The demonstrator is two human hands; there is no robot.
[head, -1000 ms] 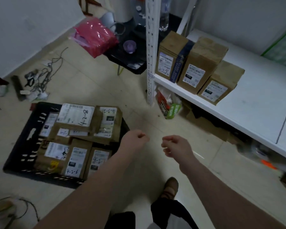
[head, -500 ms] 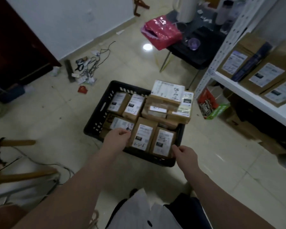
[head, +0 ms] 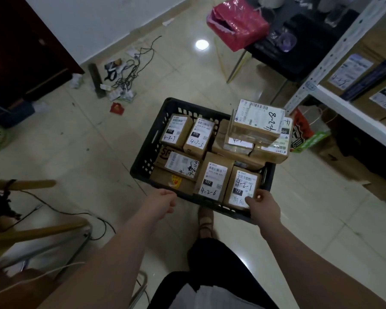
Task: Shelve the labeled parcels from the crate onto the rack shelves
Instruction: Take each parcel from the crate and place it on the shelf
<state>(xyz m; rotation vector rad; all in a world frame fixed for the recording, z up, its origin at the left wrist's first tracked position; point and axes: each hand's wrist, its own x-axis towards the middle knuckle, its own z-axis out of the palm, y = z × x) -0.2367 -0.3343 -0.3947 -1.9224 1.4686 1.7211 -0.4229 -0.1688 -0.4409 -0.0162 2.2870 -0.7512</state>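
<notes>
- The right hand (head: 262, 205) pinches the 4-2-1 parcel (head: 243, 186) at the crate's (head: 143, 161) near right corner.
- The left hand (head: 163, 202) is loosely curled, empty, beside the near edge.

I see tiled floor (head: 76, 163) carrying black crate (head: 147, 150) beside rack; cable tangle (head: 125, 79) and red packet (head: 117, 108) lie beyond crate; white rack shelf (head: 357, 117) bears labeled boxes (head: 352, 71)

Pink bag (head: 239, 21), black table (head: 299, 54) — and tangled cables (head: 129, 72).
</notes>
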